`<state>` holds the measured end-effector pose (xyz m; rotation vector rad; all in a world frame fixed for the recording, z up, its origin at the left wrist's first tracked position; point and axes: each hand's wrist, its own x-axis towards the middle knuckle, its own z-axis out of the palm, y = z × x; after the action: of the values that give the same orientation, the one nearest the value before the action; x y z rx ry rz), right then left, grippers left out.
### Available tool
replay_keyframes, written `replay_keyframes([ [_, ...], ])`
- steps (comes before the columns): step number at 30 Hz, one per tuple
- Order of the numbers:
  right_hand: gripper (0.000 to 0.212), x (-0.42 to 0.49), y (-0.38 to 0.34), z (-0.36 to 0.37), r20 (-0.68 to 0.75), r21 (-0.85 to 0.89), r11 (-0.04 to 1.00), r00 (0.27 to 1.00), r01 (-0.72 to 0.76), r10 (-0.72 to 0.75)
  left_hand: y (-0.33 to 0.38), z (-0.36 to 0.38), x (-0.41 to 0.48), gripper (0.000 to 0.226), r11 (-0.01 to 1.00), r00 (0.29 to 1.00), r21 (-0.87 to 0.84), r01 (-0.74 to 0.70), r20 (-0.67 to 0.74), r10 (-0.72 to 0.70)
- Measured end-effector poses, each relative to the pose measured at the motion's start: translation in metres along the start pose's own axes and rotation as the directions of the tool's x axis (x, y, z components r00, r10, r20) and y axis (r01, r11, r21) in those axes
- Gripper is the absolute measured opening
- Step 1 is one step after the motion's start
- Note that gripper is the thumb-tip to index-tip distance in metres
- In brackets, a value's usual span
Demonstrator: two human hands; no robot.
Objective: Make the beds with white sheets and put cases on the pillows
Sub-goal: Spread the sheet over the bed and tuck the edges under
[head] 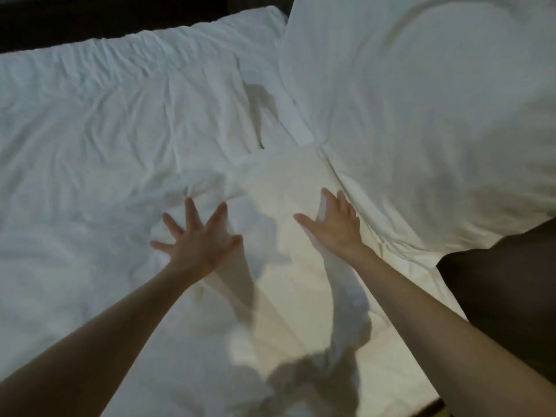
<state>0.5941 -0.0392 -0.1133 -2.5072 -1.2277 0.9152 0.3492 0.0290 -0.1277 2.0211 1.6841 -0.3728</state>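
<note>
White sheet covers the bed, heavily wrinkled on the left, smoother and warmly lit in the middle. A raised fold runs down the sheet under the right forearm.

Left hand: fingers spread wide, palm down on the sheet near its middle, pinching nothing.

Right hand: fingers straight and close together, thumb out, palm down just beside the pillow's lower edge. Contact with the sheet unclear.

Large white pillow lies upper right, on the sheet.

Dark shape lower right, unidentifiable.
</note>
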Motion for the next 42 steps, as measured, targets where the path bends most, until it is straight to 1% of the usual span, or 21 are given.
replay_keyframes([
  [2,0.106,0.032,-0.012,0.004,0.008,0.088,0.996,1.000,-0.016,0.016,-0.009,0.007,0.014,0.080,1.000,0.999,-0.023,0.002,0.050,-0.001],
  [4,0.118,0.059,-0.023,0.010,0.006,0.167,0.983,0.997,-0.080,0.080,-0.019,0.012,0.024,0.084,0.999,0.997,-0.031,-0.021,0.078,0.023],
  [8,0.134,0.088,-0.035,0.026,0.008,0.193,0.963,0.982,-0.186,0.188,-0.030,0.015,0.034,0.089,0.995,0.994,-0.080,-0.058,0.089,0.065],
  [10,0.136,0.094,-0.036,0.030,0.009,0.213,0.951,0.974,-0.222,0.225,-0.034,0.018,0.042,0.091,0.995,0.991,-0.081,-0.056,0.113,0.065],
  [12,0.124,0.099,-0.037,0.030,0.032,0.247,0.941,0.973,-0.230,0.230,-0.042,0.024,0.055,0.099,0.995,0.988,-0.069,-0.071,0.132,0.079],
  [14,0.103,0.103,-0.040,0.026,0.097,0.355,0.905,0.972,-0.235,0.214,-0.048,0.027,0.066,0.104,0.993,0.984,-0.050,-0.106,0.139,0.112],
  [16,0.089,0.101,-0.047,0.023,0.185,0.469,0.846,0.964,-0.255,0.188,-0.052,0.025,0.073,0.098,0.991,0.976,-0.024,-0.128,0.172,0.130],
  [18,0.080,0.096,-0.057,0.026,0.250,0.542,0.790,0.952,-0.288,0.176,-0.052,0.020,0.074,0.093,0.991,0.975,-0.016,-0.130,0.182,0.131],
  [21,0.073,0.086,-0.068,0.034,0.219,0.585,0.760,0.957,-0.284,0.189,-0.050,0.020,0.074,0.093,0.990,0.967,-0.027,-0.139,0.211,0.142],
  [23,0.062,0.079,-0.074,0.037,0.152,0.554,0.802,0.974,-0.223,0.166,-0.052,0.021,0.076,0.100,0.993,0.960,-0.054,-0.109,0.251,0.119],
  [25,0.057,0.072,-0.082,0.035,0.028,0.402,0.909,0.993,-0.114,0.113,-0.053,0.018,0.073,0.102,0.992,0.958,-0.081,-0.098,0.263,0.116],
  [27,0.058,0.058,-0.095,0.032,-0.089,0.226,0.974,0.995,-0.017,0.038,-0.051,0.007,0.062,0.090,0.984,0.955,-0.115,-0.135,0.251,0.160],
  [29,0.051,0.043,-0.109,0.031,-0.162,0.109,0.993,0.987,0.038,-0.020,-0.050,-0.006,0.047,0.071,0.963,0.963,-0.202,-0.181,0.161,0.214],
  [30,0.046,0.030,-0.118,0.029,-0.192,0.060,0.996,0.980,0.064,-0.051,-0.054,-0.015,0.038,0.063,0.936,0.971,-0.298,-0.186,0.093,0.222],
  [31,0.042,0.020,-0.125,0.029,-0.220,0.022,0.996,0.972,0.086,-0.079,-0.058,-0.024,0.029,0.056,0.891,0.979,-0.428,-0.154,0.056,0.196],
  [32,0.039,0.011,-0.130,0.029,-0.247,-0.003,0.994,0.963,0.109,-0.106,-0.060,-0.032,0.021,0.051,0.814,0.987,-0.569,-0.115,0.026,0.158],
  [34,0.038,-0.016,-0.149,0.028,-0.277,-0.057,0.982,0.942,0.179,-0.188,-0.070,-0.055,0.002,0.043,0.590,0.997,-0.805,-0.061,-0.020,0.076],
  [36,0.040,-0.046,-0.172,0.030,-0.272,-0.132,0.962,0.924,0.239,-0.267,-0.079,-0.083,-0.012,0.038,0.421,1.000,-0.907,-0.026,-0.024,0.011],
  [38,0.040,-0.074,-0.196,0.036,-0.252,-0.206,0.936,0.909,0.285,-0.332,-0.090,-0.111,-0.023,0.039,0.307,0.999,-0.951,0.037,0.042,0.008],
  [40,0.038,-0.101,-0.219,0.044,-0.225,-0.273,0.908,0.896,0.319,-0.382,-0.105,-0.133,-0.034,0.052,0.270,0.993,-0.958,0.095,0.110,0.040],
  [42,0.037,-0.127,-0.242,0.053,-0.173,-0.322,0.874,0.885,0.364,-0.432,-0.126,-0.151,-0.043,0.070,0.309,0.987,-0.944,0.111,0.141,0.079],
])
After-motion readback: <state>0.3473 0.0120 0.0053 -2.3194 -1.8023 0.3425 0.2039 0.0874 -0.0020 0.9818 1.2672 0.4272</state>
